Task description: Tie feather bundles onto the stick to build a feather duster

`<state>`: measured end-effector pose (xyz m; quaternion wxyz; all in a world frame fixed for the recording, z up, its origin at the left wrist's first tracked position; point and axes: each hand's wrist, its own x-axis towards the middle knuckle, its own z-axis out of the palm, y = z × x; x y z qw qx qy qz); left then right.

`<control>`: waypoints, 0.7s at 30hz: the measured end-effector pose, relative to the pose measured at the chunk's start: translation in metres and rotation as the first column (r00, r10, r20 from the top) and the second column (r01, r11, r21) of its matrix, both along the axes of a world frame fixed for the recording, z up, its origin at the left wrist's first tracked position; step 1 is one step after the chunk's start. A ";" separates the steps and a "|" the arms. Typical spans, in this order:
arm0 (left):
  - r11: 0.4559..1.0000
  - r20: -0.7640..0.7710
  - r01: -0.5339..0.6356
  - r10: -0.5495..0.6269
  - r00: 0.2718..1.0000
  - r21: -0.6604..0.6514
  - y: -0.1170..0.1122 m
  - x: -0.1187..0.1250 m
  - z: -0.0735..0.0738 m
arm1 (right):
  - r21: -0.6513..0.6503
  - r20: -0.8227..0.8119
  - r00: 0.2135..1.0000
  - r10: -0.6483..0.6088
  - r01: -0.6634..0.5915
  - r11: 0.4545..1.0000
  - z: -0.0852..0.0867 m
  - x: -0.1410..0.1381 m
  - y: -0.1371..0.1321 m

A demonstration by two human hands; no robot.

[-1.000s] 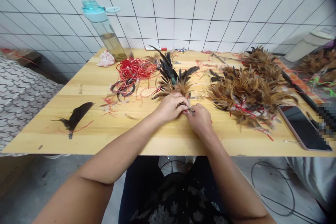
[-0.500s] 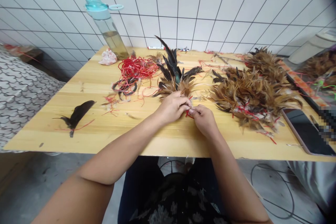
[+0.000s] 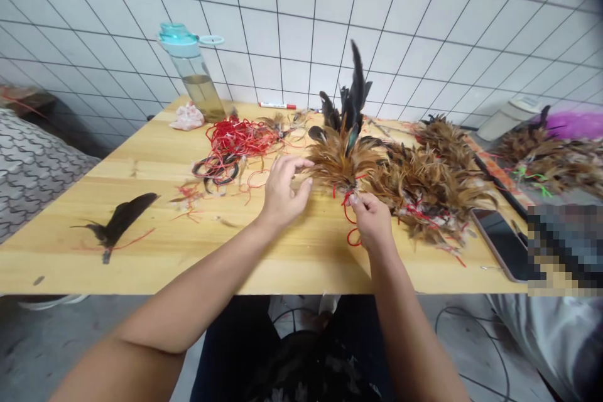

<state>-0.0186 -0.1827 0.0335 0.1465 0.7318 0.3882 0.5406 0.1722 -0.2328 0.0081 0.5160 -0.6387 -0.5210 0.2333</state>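
My right hand (image 3: 372,217) pinches the tied base of a feather bunch (image 3: 346,154), which fans upward with brown feathers low and long black ones on top. Red cord (image 3: 349,226) is wound at that base, and a loose end curls down beside my fingertips. To the left of the bunch my left hand (image 3: 286,191) is apart from it, fingers spread and holding nothing. A large pile of brown feather bunches (image 3: 424,182), with bits of red cord among them, lies right of my right hand.
Tangled red cord (image 3: 242,136) lies near a tilted water bottle (image 3: 195,78) at the back left. A black feather piece (image 3: 115,223) rests front left. A phone (image 3: 502,245) lies at the right, below the pile. A red and white marker (image 3: 277,106) is by the tiled wall.
My left hand has let go and moved left, its fingers now spread. My right hand holds the bunch by its base, raised and turned more upright, the cord end now hanging in view.
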 end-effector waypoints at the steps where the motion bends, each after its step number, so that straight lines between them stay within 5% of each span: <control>1: 0.999 0.051 0.023 -0.021 0.998 -0.039 0.000 0.001 -0.002 | 0.024 -0.024 1.000 -0.016 0.017 1.000 0.003 -0.001 0.000; 4: 0.987 0.129 0.143 -0.132 0.983 -0.078 -0.003 0.005 -0.005 | 0.075 -0.064 0.997 -0.049 0.054 0.996 0.011 -0.007 -0.002; 8: 0.974 0.009 0.225 -0.225 0.974 0.018 -0.011 0.009 -0.002 | 0.080 -0.056 0.996 -0.073 0.078 0.994 0.012 -0.021 -0.005; 16: 0.986 -0.110 0.147 -0.138 0.984 0.080 -0.015 0.010 0.000 | 0.018 -0.022 0.999 -0.023 0.024 1.000 0.004 -0.050 -0.009; 21: 0.993 0.023 0.117 -0.117 0.993 0.010 -0.017 0.008 0.003 | 0.006 -0.224 0.975 -0.003 0.005 1.000 0.008 -0.050 -0.004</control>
